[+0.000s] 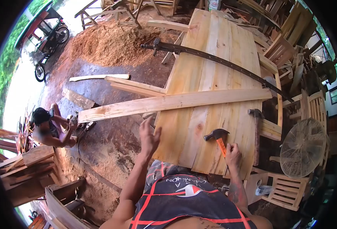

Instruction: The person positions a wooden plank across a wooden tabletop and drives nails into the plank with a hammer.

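Note:
My left hand (149, 138) is raised beside the left edge of the wooden panel (183, 137), with its fingers apart and nothing in them. Closed at the panel's near right part, my right hand (233, 154) grips the orange handle of a claw hammer (221, 145). The fingers partly hide that handle, and the hammer's dark head points away from me. A long plank (172, 102) lies slantwise across the panel and sticks out far to the left. Beyond it, a long dark bar clamp (218, 60) stretches over the boards.
A second hammer (256, 129) lies along the right edge. At the plank's left end, another person (52, 128) crouches with hands near it. A fan (305, 148) and slatted wooden pieces (286, 190) stand right. Sawdust (109, 42) is heaped at the back.

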Action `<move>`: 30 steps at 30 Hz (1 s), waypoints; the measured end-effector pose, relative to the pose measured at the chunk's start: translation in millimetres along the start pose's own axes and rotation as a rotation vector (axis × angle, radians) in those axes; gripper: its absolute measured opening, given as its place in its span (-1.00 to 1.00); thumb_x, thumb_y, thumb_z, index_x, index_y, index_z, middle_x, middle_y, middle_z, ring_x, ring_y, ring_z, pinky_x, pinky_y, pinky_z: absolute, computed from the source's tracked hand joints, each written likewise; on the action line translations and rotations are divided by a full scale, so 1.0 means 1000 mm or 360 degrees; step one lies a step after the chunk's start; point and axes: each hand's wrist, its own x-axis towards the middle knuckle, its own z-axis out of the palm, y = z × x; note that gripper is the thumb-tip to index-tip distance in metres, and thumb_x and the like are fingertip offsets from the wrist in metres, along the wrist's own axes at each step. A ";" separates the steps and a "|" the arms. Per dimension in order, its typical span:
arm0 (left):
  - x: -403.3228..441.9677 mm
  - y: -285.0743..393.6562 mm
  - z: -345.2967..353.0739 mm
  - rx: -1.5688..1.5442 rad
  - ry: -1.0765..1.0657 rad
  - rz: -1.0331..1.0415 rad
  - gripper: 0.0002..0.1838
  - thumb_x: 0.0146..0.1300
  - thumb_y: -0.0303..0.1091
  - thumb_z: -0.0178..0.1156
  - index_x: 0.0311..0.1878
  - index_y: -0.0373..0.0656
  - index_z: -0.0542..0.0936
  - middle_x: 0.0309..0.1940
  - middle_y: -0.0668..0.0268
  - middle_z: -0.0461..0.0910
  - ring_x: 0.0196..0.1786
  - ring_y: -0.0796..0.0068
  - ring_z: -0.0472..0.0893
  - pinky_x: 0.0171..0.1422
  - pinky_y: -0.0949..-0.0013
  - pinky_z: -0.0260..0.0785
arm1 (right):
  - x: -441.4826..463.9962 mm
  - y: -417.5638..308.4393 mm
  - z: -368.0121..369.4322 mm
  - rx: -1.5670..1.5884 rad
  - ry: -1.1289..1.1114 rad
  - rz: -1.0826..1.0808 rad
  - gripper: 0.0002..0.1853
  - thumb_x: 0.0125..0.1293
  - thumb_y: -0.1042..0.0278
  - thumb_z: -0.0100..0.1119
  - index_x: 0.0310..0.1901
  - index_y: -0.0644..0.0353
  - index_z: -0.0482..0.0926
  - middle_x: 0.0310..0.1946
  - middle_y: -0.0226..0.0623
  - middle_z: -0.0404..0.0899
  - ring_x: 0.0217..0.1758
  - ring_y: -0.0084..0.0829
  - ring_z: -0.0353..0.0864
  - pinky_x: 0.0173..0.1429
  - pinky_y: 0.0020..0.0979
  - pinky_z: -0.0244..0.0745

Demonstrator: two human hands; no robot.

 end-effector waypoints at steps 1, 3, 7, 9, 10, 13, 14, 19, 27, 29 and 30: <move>0.006 0.017 0.006 0.0003 -0.0064 0.0150 -0.34 0.13 -0.30 0.42 0.31 -0.16 0.43 0.19 -0.03 0.45 0.29 -0.06 0.40 0.41 0.05 0.25 | 0.000 0.001 0.001 -0.0007 0.0004 0.0000 -0.68 0.41 0.10 0.16 -0.33 0.20 0.49 -0.52 -0.11 0.58 -0.44 -0.06 0.62 -0.32 -0.11 0.44; 0.014 0.035 0.027 0.0068 -0.0312 0.0373 -0.38 0.16 -0.28 0.40 0.31 -0.06 0.46 0.35 0.03 0.32 0.42 -0.06 0.27 0.47 -0.07 0.14 | 0.000 -0.002 -0.001 0.0027 -0.0010 0.0021 -0.68 0.41 0.09 0.17 -0.33 0.20 0.49 -0.52 -0.11 0.58 -0.44 -0.06 0.63 -0.32 -0.11 0.45; 0.069 0.006 0.057 0.0648 -0.0253 0.0405 -0.26 0.19 -0.22 0.34 0.44 -0.03 0.32 0.55 0.08 0.04 0.57 -0.16 -0.03 0.55 -0.23 -0.17 | 0.000 0.003 -0.003 0.0086 -0.0061 0.0048 -0.69 0.40 0.09 0.18 -0.31 0.19 0.50 -0.53 -0.12 0.59 -0.44 -0.05 0.64 -0.32 -0.10 0.46; 0.096 -0.012 0.055 0.0759 -0.0271 0.0231 -0.17 0.13 -0.24 0.36 0.48 -0.05 0.26 0.52 0.13 0.14 0.56 -0.13 0.00 0.56 -0.23 -0.22 | 0.001 0.008 -0.003 0.0026 -0.0013 0.0004 -0.70 0.39 0.10 0.18 -0.34 0.17 0.50 -0.53 -0.12 0.62 -0.43 -0.03 0.66 -0.34 -0.10 0.48; 0.102 -0.013 0.048 0.0774 -0.0369 0.0357 -0.18 0.11 -0.27 0.35 0.47 -0.06 0.26 0.49 0.14 0.19 0.56 -0.08 0.04 0.57 -0.22 -0.22 | 0.001 0.008 -0.003 0.0066 -0.0008 -0.0020 -0.70 0.39 0.11 0.19 -0.35 0.18 0.50 -0.54 -0.13 0.61 -0.43 -0.04 0.66 -0.34 -0.10 0.47; 0.112 -0.019 0.043 0.0795 -0.0500 0.0515 -0.20 0.11 -0.25 0.36 0.45 -0.08 0.28 0.44 0.15 0.28 0.54 0.04 0.12 0.57 -0.18 -0.20 | 0.002 0.009 0.000 0.0141 -0.0030 -0.0029 -0.70 0.38 0.13 0.20 -0.36 0.18 0.49 -0.56 -0.14 0.58 -0.45 -0.04 0.64 -0.35 -0.10 0.47; 0.116 -0.022 0.044 0.0776 -0.0521 0.0548 -0.21 0.13 -0.19 0.38 0.43 -0.09 0.30 0.42 0.15 0.31 0.53 0.10 0.16 0.57 -0.14 -0.18 | 0.003 0.001 -0.006 0.0103 -0.0057 -0.0028 -0.70 0.38 0.13 0.20 -0.37 0.18 0.49 -0.56 -0.14 0.59 -0.45 -0.04 0.65 -0.34 -0.10 0.47; 0.146 -0.013 0.056 0.0810 -0.0520 0.0628 -0.25 0.13 -0.18 0.38 0.39 -0.10 0.35 0.38 0.15 0.34 0.49 0.12 0.23 0.49 -0.07 -0.02 | 0.007 0.002 -0.007 0.0003 -0.0078 -0.0063 -0.70 0.38 0.13 0.20 -0.38 0.18 0.49 -0.54 -0.13 0.61 -0.44 -0.04 0.66 -0.34 -0.10 0.47; 0.176 0.003 0.099 0.0723 -0.0272 0.0568 -0.28 0.16 -0.17 0.38 0.37 -0.11 0.37 0.32 0.08 0.35 0.40 0.01 0.28 0.43 -0.01 0.05 | 0.004 -0.002 -0.007 0.0119 -0.0045 -0.0019 -0.69 0.38 0.09 0.20 -0.35 0.18 0.52 -0.55 -0.12 0.59 -0.44 -0.01 0.63 -0.33 -0.11 0.44; 0.169 0.003 0.117 0.0604 0.0202 0.0278 -0.31 0.17 -0.20 0.34 0.37 -0.12 0.35 0.27 -0.01 0.33 0.35 -0.02 0.29 0.39 -0.04 0.08 | 0.005 0.000 -0.006 0.0097 -0.0031 -0.0023 -0.69 0.37 0.09 0.21 -0.36 0.19 0.51 -0.56 -0.13 0.58 -0.45 -0.02 0.62 -0.34 -0.12 0.44; 0.161 0.000 0.123 0.0524 0.0243 0.0273 -0.35 0.21 -0.22 0.32 0.35 -0.14 0.37 0.22 -0.04 0.35 0.29 -0.05 0.32 0.37 -0.04 0.10 | 0.003 0.002 -0.005 0.0088 -0.0021 -0.0015 -0.68 0.37 0.10 0.21 -0.36 0.19 0.51 -0.56 -0.13 0.57 -0.46 -0.03 0.62 -0.34 -0.13 0.44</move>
